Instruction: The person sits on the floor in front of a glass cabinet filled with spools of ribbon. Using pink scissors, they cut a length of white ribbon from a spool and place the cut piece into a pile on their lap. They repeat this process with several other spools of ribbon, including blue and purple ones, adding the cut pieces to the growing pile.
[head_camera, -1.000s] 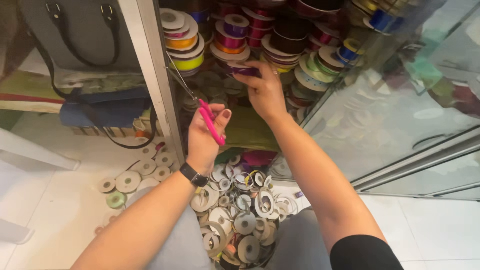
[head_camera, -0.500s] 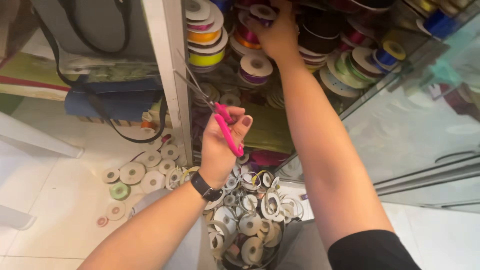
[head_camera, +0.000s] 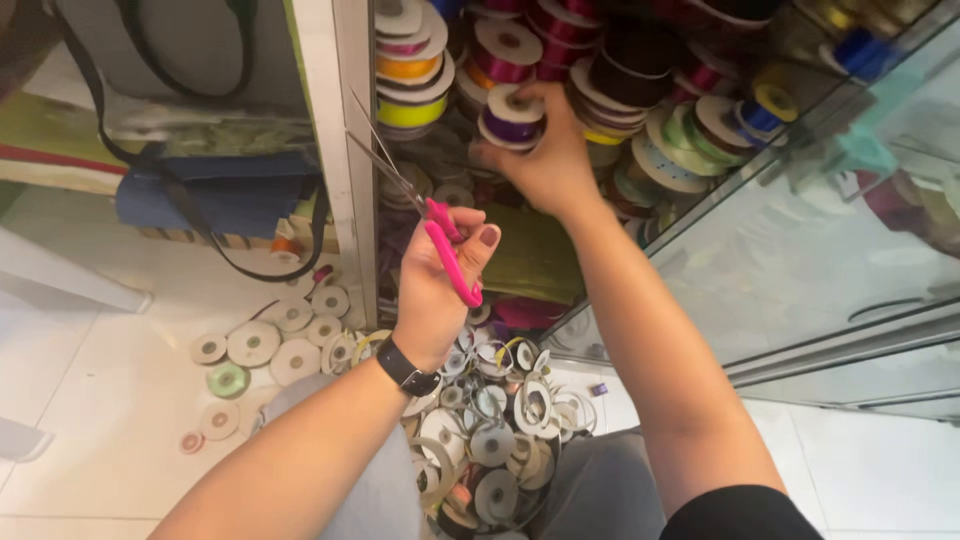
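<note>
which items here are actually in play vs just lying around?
In hand:
- left hand: pink-handled metal scissors
- right hand: purple ribbon spool on cabinet stack

Lying about:
- empty white spools on floor tiles
- dark blue bag
- glass cabinet door

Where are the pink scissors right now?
In the head view, the pink scissors are in the left hand, centre frame, blades pointing up toward the white cabinet post.

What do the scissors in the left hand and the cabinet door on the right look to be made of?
Scissors: blades look like bare metal, thin, grey and shiny; the handles look like smooth, glossy pink plastic. The left hand holds them with the blades open.
Cabinet door: apparently clear glass in a pale metal frame, since the floor shows through it and it carries reflections.
</note>
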